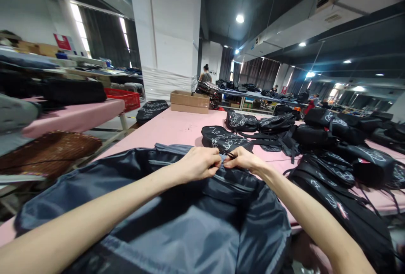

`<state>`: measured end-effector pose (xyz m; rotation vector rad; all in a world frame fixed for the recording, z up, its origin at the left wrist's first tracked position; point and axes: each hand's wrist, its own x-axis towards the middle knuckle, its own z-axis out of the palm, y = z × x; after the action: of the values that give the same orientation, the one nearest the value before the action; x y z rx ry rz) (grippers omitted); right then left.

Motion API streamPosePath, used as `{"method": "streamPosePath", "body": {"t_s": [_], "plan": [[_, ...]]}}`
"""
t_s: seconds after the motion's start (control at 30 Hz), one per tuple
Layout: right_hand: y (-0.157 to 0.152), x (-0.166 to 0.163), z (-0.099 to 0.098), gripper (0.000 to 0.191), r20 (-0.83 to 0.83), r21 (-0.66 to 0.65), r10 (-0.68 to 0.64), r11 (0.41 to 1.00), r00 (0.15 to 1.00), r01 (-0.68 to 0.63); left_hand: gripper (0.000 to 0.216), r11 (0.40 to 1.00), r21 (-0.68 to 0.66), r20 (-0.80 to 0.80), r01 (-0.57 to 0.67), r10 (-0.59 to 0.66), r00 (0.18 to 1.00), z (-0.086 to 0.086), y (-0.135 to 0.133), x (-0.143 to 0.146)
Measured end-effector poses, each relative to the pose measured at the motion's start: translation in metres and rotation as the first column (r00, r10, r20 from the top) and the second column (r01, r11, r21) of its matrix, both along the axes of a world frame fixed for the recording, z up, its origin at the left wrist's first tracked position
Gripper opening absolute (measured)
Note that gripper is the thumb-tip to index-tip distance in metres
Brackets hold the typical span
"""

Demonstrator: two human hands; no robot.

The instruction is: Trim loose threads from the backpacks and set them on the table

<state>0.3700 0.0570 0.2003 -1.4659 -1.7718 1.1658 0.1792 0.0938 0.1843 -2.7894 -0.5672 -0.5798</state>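
Both your left hand, curled closed with its hold hidden, and right hand, pinching a small dark piece, meet over the open bag's far rim, apparently steadying it; the bag spreads below them.

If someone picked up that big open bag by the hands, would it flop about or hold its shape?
The open bag would probably flop, since its thin-looking sides crease and slump. It may be slippery, as its blue-grey lining has a sheen. It could be light for its size: mostly cloth shows inside.
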Motion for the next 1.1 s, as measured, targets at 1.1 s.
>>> {"method": "streamPosePath", "body": {"t_s": [1.1], "plan": [[-0.035, -0.025, 0.016, 0.013, 0.739, 0.655, -0.578, 0.499, 0.345, -0.567, 0.014, 0.910, -0.376, 0.397, 0.176, -0.013, 0.918, 0.000, 0.009, -0.019]]}}
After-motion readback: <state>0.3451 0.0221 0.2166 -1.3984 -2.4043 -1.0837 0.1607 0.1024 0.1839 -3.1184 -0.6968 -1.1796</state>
